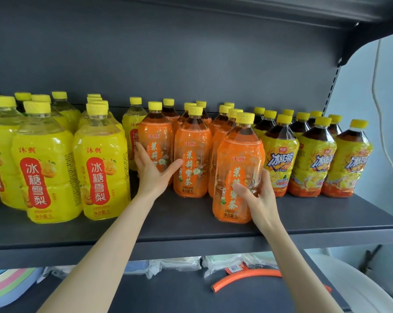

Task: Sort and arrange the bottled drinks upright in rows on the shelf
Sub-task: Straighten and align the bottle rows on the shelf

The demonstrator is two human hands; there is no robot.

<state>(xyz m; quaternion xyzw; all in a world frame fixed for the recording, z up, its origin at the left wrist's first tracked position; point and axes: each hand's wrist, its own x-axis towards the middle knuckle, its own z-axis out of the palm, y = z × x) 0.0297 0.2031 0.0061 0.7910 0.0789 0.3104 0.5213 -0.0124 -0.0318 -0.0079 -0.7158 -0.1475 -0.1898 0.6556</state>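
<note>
Well left of the front orange bottle [237, 154] stand yellow bottles [100, 168]; my left hand [155, 170] presses flat-fingered on a back orange bottle [156, 136] left of it; my right hand [261, 195] grips it, upright on the shelf [191, 224]; iced-tea bottles [310, 161] just right

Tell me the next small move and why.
Probably slide the held orange bottle, gripped by the right hand, back level with the middle orange bottle. It stands nearer the shelf edge than the other orange bottles, while the left hand rests open on the leftmost orange bottle.
</note>
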